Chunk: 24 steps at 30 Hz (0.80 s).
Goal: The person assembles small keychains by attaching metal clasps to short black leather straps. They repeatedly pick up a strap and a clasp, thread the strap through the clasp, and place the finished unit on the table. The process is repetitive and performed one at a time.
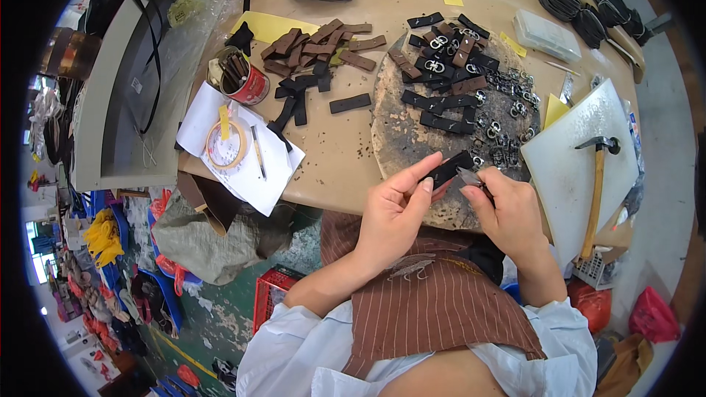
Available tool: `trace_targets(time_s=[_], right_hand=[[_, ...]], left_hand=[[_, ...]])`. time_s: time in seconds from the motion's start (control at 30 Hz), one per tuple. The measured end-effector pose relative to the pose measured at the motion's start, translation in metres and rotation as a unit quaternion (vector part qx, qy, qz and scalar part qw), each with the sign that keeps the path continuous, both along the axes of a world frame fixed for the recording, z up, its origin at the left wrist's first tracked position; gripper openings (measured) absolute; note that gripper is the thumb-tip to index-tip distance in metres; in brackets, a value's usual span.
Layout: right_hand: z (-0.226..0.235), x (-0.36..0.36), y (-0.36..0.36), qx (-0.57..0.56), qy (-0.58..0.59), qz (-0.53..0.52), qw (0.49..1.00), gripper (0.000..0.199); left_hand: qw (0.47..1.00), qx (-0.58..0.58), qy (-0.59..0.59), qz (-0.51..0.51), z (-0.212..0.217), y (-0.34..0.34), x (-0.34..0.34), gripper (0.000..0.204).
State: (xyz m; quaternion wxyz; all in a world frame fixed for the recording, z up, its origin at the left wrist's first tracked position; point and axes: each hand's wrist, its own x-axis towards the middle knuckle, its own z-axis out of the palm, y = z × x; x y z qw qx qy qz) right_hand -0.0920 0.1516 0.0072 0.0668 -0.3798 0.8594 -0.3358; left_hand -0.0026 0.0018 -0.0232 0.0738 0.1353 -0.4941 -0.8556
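My left hand [396, 215] is closed on a short black strap [448, 169], pinched between thumb and fingers above the near edge of a round worn block [393, 129]. My right hand [509, 209] is closed on a small grey pointed piece [468, 176], its tip against the strap's right end; its exact kind is too small to tell. Just beyond my hands, silver metal clasps [504, 148] lie in rows on the block. Farther back on it, black straps [441, 103] and a few brown ones are heaped, some fitted with silver rings.
Brown straps [316, 48] lie piled left of the block, beside a red can [250, 87]. Paper sheets carry a tape roll [224, 143] and a pen [258, 152]. At right, a hammer [594, 198] rests on a white board [570, 165]. A clear plastic box [546, 35] stands behind.
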Motion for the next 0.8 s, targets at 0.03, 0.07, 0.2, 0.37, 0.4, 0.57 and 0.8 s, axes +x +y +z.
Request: trace_targets(time_s=[0.03,0.07,0.2,0.37,0.4,0.57,0.8], right_hand=[[-0.001,0.000,-0.001,-0.004,0.002,-0.003,1.000,0.019],[-0.002,0.001,-0.001,-0.007,0.005,-0.006,1.000,0.019],[-0.005,0.003,-0.002,0.019,0.003,-0.015,1.000,0.021],[-0.007,-0.010,0.018,-0.104,-0.559,0.024,0.822,0.026],[-0.011,-0.016,0.023,-0.141,-0.721,0.036,0.678,0.027],[-0.013,-0.018,0.023,-0.146,-0.447,0.081,0.879,0.023],[-0.010,-0.008,-0.001,-0.214,-0.473,-0.030,0.854,0.016]], left_hand=[[1.000,-0.016,-0.002,0.006,0.000,0.001,0.001,0.033],[0.999,-0.032,-0.005,0.012,-0.001,0.003,0.001,0.032],[0.983,-0.180,0.009,0.032,-0.004,0.005,0.004,0.030],[0.953,-0.283,0.101,0.039,-0.011,0.003,0.005,0.030],[0.950,-0.290,0.115,0.031,-0.012,0.002,0.006,0.031],[0.996,-0.091,0.011,0.012,-0.004,0.001,0.003,0.030],[0.985,-0.170,0.029,-0.002,-0.008,0.007,0.003,0.029]])
